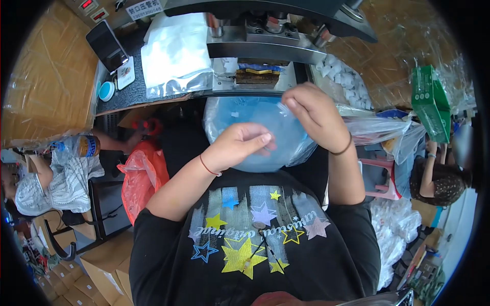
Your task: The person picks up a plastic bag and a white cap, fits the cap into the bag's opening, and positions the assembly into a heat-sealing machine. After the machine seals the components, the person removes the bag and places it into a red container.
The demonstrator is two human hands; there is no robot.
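Observation:
Over my lap, my right hand [311,109] is closed, thumb against fingers, on the upper edge of a thin translucent plastic bag [280,125]. My left hand [245,143] is to the left of that bag, its fingers loosely curled and the thumb apart; nothing shows firmly gripped in it. Beneath both hands, a blue tub [218,115] with clear plastic around it rests on my lap, below the table's front edge. Whether my left fingers touch the clear bag cannot be made out.
A press machine [260,48] stands directly ahead. Left of it lie clear flat bags [176,58], a phone [107,47] and a round blue-lidded jar [106,91]. Small white caps [347,81] fill the right side. A red bag [145,173] hangs at left; other people sit on both sides.

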